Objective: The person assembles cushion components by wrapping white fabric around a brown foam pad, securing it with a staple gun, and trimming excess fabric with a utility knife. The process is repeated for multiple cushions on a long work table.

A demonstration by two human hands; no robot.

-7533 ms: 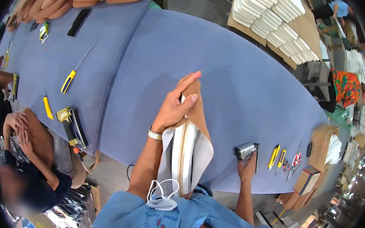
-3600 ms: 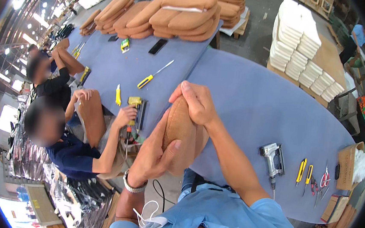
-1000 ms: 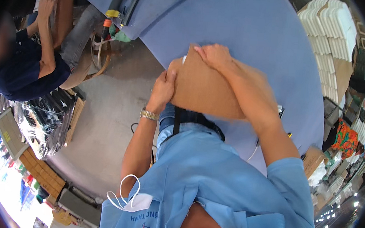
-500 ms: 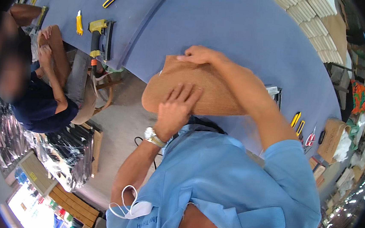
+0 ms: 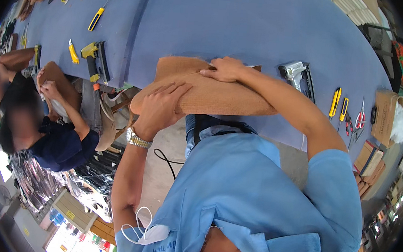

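A padded panel (image 5: 222,99) covered in brown ribbed fabric lies across the near edge of the blue worktable, its rounded left end jutting past it. A loose flap of the same fabric (image 5: 178,65) stands up along its far side. My left hand (image 5: 163,101), with a wristwatch above it, clasps the left part of the panel, fingers across the top and thumb near the close edge. My right hand (image 5: 225,70) is closed on the fabric at the far side, fingertips bent into a fold. Beneath the panel everything is hidden.
A silver staple gun (image 5: 297,76) lies right of the panel; farther right are yellow cutters (image 5: 336,103) and red-handled scissors (image 5: 360,120). Leftward lie a yellow staple gun (image 5: 93,60), a yellow knife (image 5: 73,52) and a screwdriver (image 5: 96,19). A co-worker (image 5: 63,134) sits at left with another brown piece.
My left hand has shifted left and closed more around the panel. My right hand has moved right along the far side. The view has shifted, and the silver staple gun now shows fully.
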